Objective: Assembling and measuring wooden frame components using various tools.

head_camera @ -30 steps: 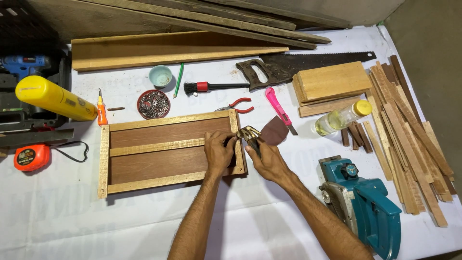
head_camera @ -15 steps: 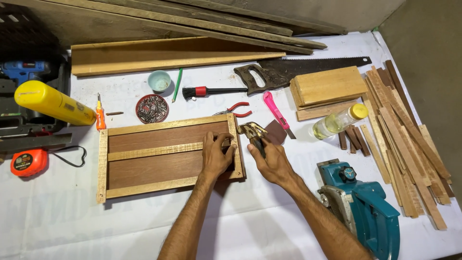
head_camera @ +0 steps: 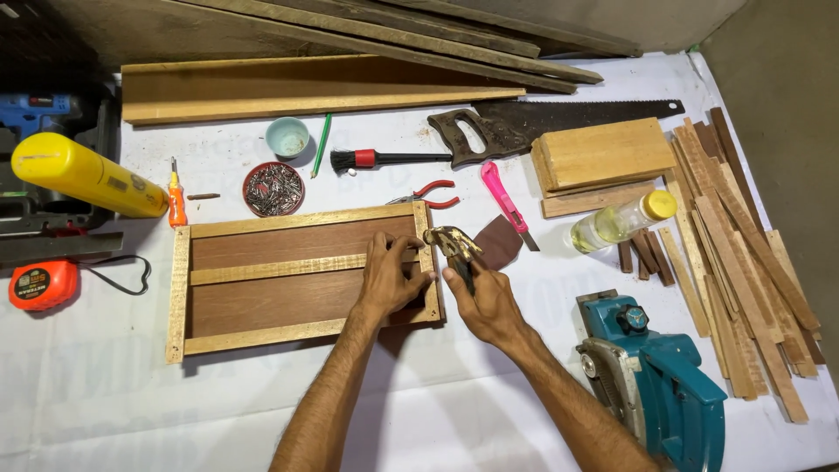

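Observation:
A shallow wooden tray frame with pale edge strips and a dark base lies flat on the white-covered table. My left hand presses on its right end, fingers over the middle slat and the right edge strip. My right hand grips a small hammer by the handle, its metal head just beside the frame's right edge strip, close to my left fingertips.
Around the frame lie a round tin of nails, red-handled pliers, a pink utility knife, a brush, a handsaw, a wood block, a glue bottle, a teal power planer, wood strips, a tape measure and a yellow can.
The view has shifted slightly. My hands stay at the frame's right end; the hammer head has moved a little, hovering near the right edge strip.

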